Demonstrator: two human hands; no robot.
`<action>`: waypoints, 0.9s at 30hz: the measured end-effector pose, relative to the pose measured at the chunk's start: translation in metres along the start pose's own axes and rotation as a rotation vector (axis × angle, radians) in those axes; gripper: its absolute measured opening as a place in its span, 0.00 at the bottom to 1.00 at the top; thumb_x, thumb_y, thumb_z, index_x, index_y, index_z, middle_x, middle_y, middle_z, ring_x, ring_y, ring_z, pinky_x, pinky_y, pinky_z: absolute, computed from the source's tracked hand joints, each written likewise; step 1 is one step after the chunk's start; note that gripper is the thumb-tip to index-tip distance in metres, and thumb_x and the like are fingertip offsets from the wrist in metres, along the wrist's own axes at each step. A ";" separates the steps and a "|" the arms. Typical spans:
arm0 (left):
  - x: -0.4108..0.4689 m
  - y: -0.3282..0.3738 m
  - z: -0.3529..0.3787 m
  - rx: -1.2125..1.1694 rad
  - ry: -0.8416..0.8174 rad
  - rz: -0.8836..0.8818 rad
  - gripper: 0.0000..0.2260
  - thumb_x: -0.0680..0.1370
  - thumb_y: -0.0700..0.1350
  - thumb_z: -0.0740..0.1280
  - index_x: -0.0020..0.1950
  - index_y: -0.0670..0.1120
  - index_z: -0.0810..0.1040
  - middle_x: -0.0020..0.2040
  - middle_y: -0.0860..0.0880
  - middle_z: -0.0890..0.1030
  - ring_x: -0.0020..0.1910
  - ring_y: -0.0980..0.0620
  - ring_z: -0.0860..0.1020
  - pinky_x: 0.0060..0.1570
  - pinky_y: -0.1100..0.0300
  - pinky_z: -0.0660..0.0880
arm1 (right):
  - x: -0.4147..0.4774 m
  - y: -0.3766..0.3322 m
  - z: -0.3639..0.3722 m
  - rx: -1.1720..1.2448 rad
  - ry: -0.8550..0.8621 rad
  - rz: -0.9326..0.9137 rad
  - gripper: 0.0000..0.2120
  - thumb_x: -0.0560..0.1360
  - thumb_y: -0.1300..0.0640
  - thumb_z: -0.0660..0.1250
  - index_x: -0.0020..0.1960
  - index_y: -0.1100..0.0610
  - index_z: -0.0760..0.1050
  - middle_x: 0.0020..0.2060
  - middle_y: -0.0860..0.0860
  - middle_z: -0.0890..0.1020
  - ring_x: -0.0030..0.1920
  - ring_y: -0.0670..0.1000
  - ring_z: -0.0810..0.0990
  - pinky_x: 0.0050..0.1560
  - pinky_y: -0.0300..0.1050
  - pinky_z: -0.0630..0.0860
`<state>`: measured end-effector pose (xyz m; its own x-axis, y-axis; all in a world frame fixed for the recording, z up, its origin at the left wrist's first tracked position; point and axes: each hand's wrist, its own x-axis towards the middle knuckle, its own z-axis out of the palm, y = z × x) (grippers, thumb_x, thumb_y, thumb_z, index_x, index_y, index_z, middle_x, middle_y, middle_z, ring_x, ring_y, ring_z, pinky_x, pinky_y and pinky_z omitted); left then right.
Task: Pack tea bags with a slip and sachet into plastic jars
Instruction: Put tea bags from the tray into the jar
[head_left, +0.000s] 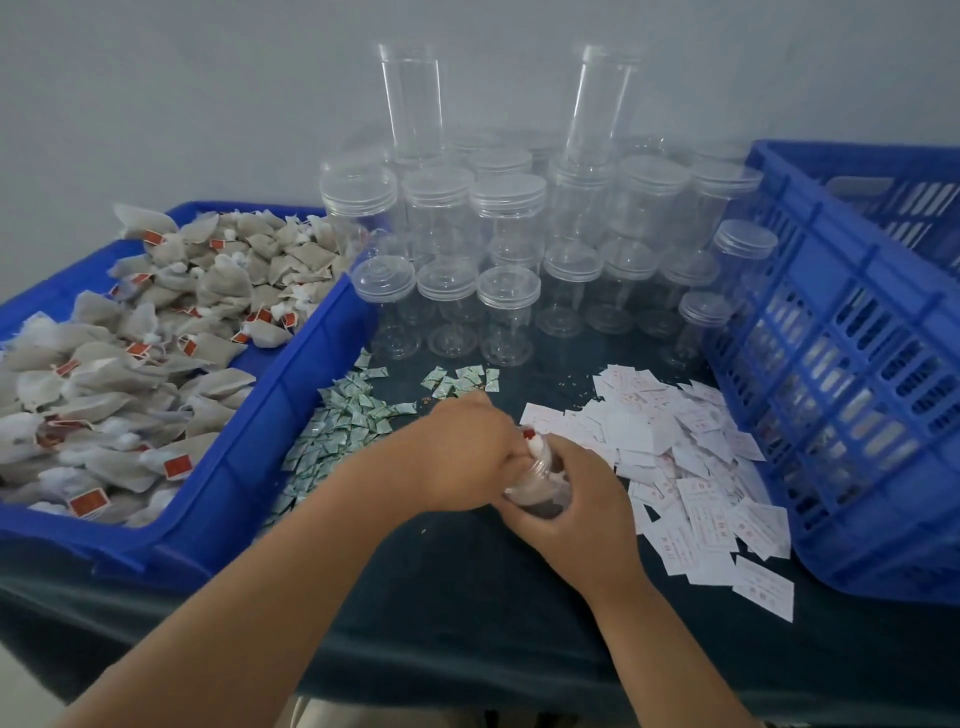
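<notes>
Jar (540, 491), one, perhaps half-full, in right hand (579, 501)

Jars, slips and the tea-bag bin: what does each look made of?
The jars look like clear, glossy plastic: the walls are see-through and the lids are moulded with ribbed edges. The slips look like thin matt white paper with red print, lying flat and overlapping. The bin looks like solid blue plastic, smooth, with a slight sheen on its wall.
</notes>
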<state>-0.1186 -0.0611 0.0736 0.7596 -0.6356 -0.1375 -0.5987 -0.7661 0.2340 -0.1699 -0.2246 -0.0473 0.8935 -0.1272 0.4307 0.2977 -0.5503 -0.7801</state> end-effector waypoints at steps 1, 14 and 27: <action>0.001 0.001 0.004 -0.009 0.098 -0.017 0.11 0.83 0.54 0.64 0.48 0.51 0.82 0.47 0.53 0.80 0.55 0.51 0.71 0.59 0.56 0.68 | 0.001 0.001 0.000 0.019 0.005 0.009 0.25 0.67 0.36 0.80 0.57 0.48 0.81 0.45 0.39 0.84 0.46 0.47 0.83 0.46 0.51 0.81; -0.036 -0.016 -0.034 -0.285 0.225 -0.020 0.12 0.84 0.45 0.64 0.60 0.57 0.85 0.54 0.59 0.86 0.53 0.60 0.81 0.57 0.56 0.79 | -0.003 -0.007 -0.006 0.124 -0.046 0.004 0.25 0.69 0.34 0.80 0.61 0.38 0.78 0.53 0.36 0.85 0.53 0.41 0.85 0.47 0.35 0.80; -0.057 -0.229 -0.062 -0.032 -0.055 -0.723 0.09 0.80 0.43 0.68 0.59 0.51 0.77 0.58 0.50 0.78 0.53 0.48 0.75 0.55 0.54 0.73 | -0.005 -0.003 -0.003 0.115 -0.091 0.088 0.29 0.68 0.54 0.85 0.58 0.30 0.76 0.55 0.25 0.81 0.54 0.30 0.80 0.45 0.25 0.76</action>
<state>-0.0096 0.1564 0.0872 0.9484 0.0242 -0.3162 0.0569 -0.9939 0.0946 -0.1763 -0.2246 -0.0456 0.9429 -0.0929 0.3198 0.2488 -0.4416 -0.8620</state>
